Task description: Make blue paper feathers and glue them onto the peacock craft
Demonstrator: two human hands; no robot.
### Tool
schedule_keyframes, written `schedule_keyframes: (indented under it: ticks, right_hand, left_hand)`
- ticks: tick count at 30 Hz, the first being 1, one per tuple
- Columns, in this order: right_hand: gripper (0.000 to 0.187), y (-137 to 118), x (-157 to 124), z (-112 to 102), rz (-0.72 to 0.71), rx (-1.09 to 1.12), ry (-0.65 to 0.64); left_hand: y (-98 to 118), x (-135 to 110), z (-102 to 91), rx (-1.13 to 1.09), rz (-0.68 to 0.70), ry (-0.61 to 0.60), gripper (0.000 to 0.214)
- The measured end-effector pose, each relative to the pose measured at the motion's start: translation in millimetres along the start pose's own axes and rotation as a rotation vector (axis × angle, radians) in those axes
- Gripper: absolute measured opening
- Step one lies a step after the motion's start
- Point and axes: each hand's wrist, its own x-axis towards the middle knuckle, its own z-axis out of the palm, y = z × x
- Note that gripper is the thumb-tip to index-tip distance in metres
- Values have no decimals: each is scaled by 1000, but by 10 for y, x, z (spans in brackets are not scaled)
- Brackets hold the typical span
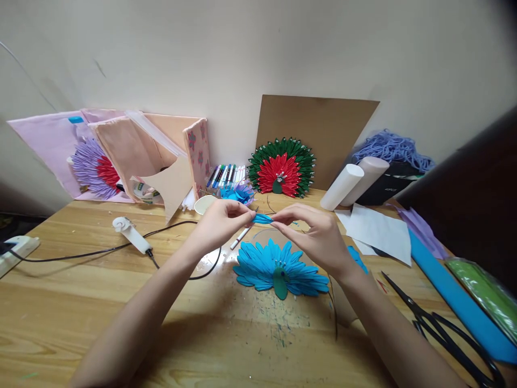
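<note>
I hold a pleated blue piece [262, 218] by its two ends, one in each hand, above the tabletop [56, 307]. My left hand [222, 223] pinches the near-nine-o'clock end between thumb and fingers; my right hand [315, 231] pinches the three-o'clock end the same way, so both grips are narrow and the piece stretches level between them.

Reading the clock from that piece, with twelve toward the wall, a blue peacock [258, 264] with a green body lies between five and six o'clock, small scraps scattered on my side of it. A white pen [241, 237] lies between seven and eight. At nine, well apart from my hands, is a white corded device [135, 237]. Toward eleven stands a row of markers [226, 175]. Between twelve and one, a red and green peacock [278, 167] stands against a brown board [343, 134]. Two white rolls [342, 187] are upright around two o'clock, and near four lie black scissors [438, 326], beside a long blue strip [456, 299].
</note>
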Motion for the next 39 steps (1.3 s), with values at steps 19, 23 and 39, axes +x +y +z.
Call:
schedule_keyframes:
  ticks: [19,23,39]
  right_hand:
    - [11,11,-27,116,117,39,18]
    - [9,-61,-49,181,94,50,-13]
    - [9,-189,-114,272,-16,43,-116]
  left_hand:
    - [75,-128,-86,-93,-228,33,25]
    - [52,-261,-158,-103,-266,38,28]
    - [167,-508,-238,162,86,41,13]
